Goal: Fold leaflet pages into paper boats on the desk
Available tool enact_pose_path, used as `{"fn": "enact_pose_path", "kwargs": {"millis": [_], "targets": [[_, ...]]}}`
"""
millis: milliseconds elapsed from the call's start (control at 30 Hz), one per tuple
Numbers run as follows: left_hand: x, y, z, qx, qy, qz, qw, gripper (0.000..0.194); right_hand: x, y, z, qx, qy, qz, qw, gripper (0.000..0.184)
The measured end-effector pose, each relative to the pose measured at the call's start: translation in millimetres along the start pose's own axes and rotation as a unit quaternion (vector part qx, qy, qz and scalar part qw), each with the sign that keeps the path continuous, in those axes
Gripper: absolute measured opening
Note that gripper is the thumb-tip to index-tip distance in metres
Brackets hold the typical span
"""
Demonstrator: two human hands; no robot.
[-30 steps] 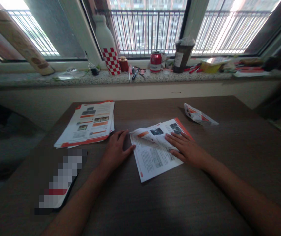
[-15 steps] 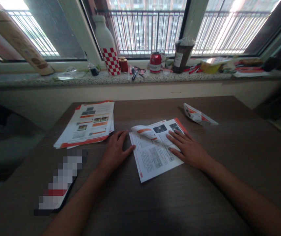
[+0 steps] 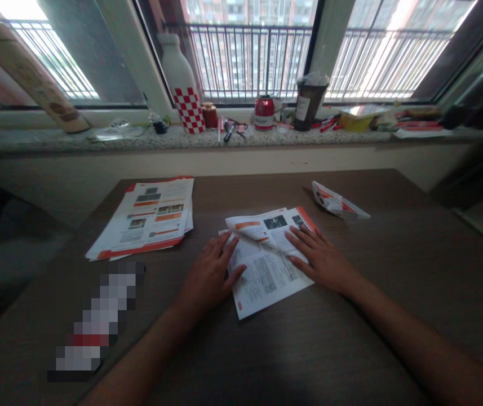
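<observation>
A printed sheet of paper (image 3: 266,279) with orange accents lies in the middle of the table, its upper left part folded over and slightly raised along the crease. My right hand (image 3: 319,256) rests flat on the sheet's right side, fingers spread over the folded flap. At the left edge is my left hand (image 3: 216,268), fingers apart, with the fingertips and thumb over the paper's border. Neither hand grips anything. Behind my right hand, a folded paper piece (image 3: 338,202) stands on the table.
On the brown table (image 3: 241,366), a stack of printed sheets (image 3: 148,217) lies at the back left. A pixelated phone-like object (image 3: 97,321) is nearer me. The windowsill (image 3: 131,138) bears a checkered bottle (image 3: 188,107), a red can (image 3: 264,113) and a dark cup (image 3: 308,104).
My left hand has moved right, from beside the sheet onto its left edge. My right hand stays on the fold. The whole view has shifted slightly.
</observation>
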State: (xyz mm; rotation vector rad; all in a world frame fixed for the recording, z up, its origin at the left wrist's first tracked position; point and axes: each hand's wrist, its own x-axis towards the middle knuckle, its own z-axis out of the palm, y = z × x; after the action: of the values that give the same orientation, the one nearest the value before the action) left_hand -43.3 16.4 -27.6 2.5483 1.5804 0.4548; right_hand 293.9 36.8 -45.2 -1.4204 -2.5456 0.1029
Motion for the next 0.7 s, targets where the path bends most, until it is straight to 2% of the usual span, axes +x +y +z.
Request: {"fn": "enact_pose_path", "kwargs": {"millis": [100,233,533,700], "targets": [[-2.5,3.2,12.2,-0.007,-0.029,0.001,1.000,0.073,-0.2,-0.3,1.0,0.004,0.010,0.001,1.000,0.065],[-3.7,0.8,20.1,-0.015,-0.028,-0.008,0.999,0.073,-0.2,1.4,2.4,0.002,0.015,0.003,1.000,0.064],[-7.4,-11.4,5.9,0.001,-0.061,-0.012,0.998,0.073,-0.3,0.1,3.2,-0.015,0.010,0.041,0.999,0.065],[-10.4,-21.6,-5.2,0.007,-0.083,-0.009,0.996,0.073,-0.5,-9.5,-2.9,0.011,-0.007,0.003,1.000,0.069]]}}
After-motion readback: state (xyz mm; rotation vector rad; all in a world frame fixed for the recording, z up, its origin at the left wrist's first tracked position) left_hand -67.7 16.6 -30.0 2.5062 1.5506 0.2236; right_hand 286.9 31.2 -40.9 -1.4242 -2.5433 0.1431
